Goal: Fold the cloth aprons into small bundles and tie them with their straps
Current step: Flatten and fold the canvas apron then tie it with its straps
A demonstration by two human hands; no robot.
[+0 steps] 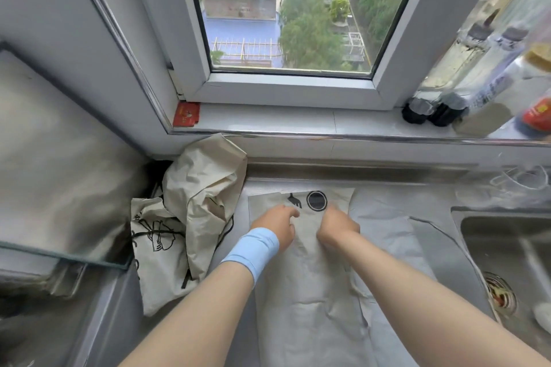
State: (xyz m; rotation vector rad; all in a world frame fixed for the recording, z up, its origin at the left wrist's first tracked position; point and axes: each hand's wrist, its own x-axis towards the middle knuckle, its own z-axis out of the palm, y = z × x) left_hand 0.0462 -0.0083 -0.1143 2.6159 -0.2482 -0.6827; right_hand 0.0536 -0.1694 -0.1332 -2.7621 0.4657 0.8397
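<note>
Looking down from the head camera, one beige apron (307, 277) lies flat on the steel counter (402, 185), folded into a long strip that runs from the person toward the window. Two black prints mark its far end: a fork (295, 201) and a ring (317, 200). A wider grey layer of cloth (384, 232) spreads from under the strip to the right, and one thin dark strap (441, 235) curves across it toward the sink (507, 247).

Two bare hands rest on the strip just below the prints, close together but apart. The left hand (275, 225), with one blue band (253, 250) on its wrist, has its fingers (293, 213) bent and pinching the cloth. The right hand (338, 226) has its fingers curled down onto the apron; the back of the hand hides whether they grip it.

Left of the strip, a heap (190, 217) of crumpled beige cloth leans in the corner; two pieces seem to show, one with black line drawing.

On the sill (268, 119) sit one red card (186, 114) at the left end and two dark-based bottles (414, 113) at the right, with blurred containers beside them. One drain (499, 292) shows in the sink.
</note>
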